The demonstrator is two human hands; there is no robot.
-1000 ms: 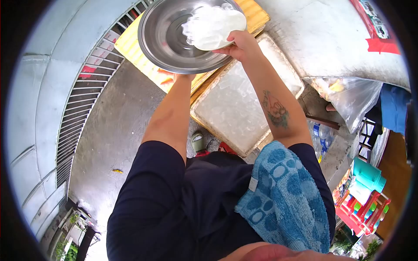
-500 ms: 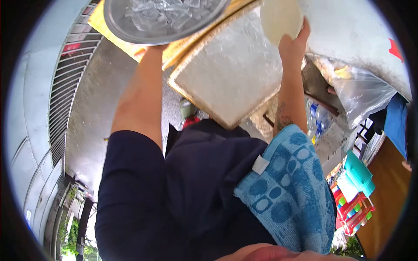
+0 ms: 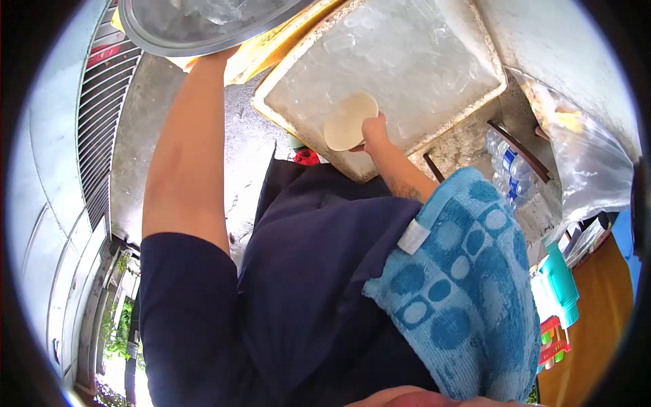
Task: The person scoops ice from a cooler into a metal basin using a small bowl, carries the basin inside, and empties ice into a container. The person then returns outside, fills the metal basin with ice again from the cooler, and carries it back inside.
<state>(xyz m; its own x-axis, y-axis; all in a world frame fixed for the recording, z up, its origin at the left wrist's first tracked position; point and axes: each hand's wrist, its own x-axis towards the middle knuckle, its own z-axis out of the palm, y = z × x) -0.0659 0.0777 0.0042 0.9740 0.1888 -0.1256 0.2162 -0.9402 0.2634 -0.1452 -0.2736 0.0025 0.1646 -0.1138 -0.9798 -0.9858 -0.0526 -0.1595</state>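
My left hand is under the rim of a grey metal basin at the top left, holding it up; its fingers are mostly hidden behind the basin. Clear ice pieces lie in the basin. My right hand grips a pale, cream-coloured bowl by its edge. That bowl is tilted over the near corner of a large white box with a worn, brownish rim. Loose ice fills much of the box.
Yellow material lies between basin and box. Plastic bottles and a clear plastic bag are at the right. A metal grille runs along the left. A blue patterned towel hangs over my right shoulder.
My right hand has brought the bowl from the box's far side down and left to its near corner. The basin has shifted left and slightly up in view.
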